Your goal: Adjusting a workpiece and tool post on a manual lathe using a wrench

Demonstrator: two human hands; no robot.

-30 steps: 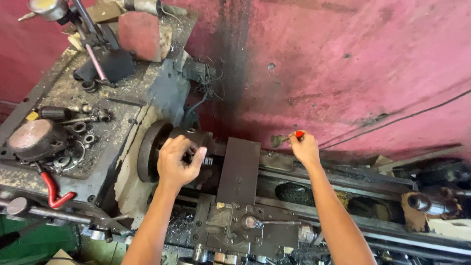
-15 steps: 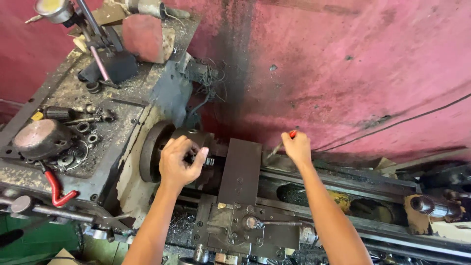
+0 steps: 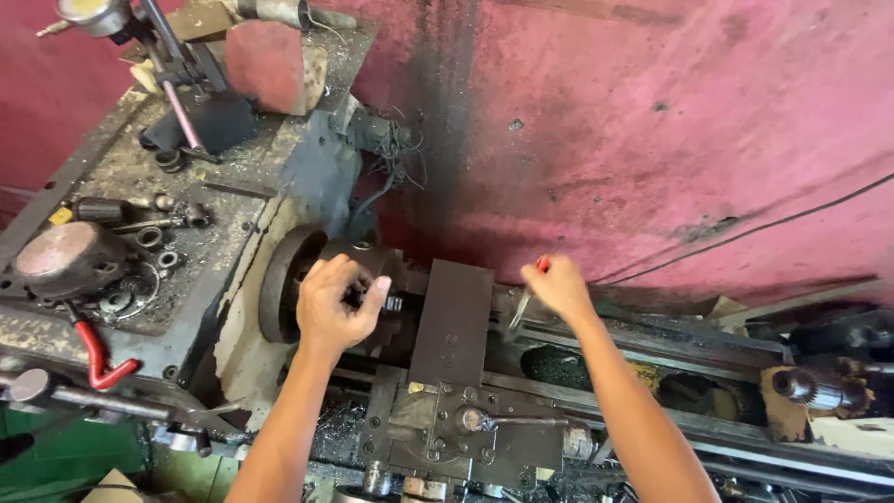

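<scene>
I look down on a grimy metal lathe. My left hand (image 3: 333,303) is closed over the round dark chuck (image 3: 289,279) at the headstock end, fingers wrapped on a part sticking out of it. My right hand (image 3: 557,287) grips a red-handled tool (image 3: 541,265), perhaps a screwdriver; its thin metal shaft (image 3: 518,312) slants down towards the flat dark carriage plate (image 3: 453,321) between the hands.
The headstock top (image 3: 130,224) at left carries rings, sockets and a red-handled lever (image 3: 98,359). A dial gauge stand (image 3: 177,102) and a red block (image 3: 270,65) sit behind. A stained pink wall (image 3: 652,140) runs along the back. The tailstock (image 3: 819,391) lies at right.
My right hand with the red-handled tool has moved left along the bed, closer to the carriage plate. My left hand has stayed on the chuck.
</scene>
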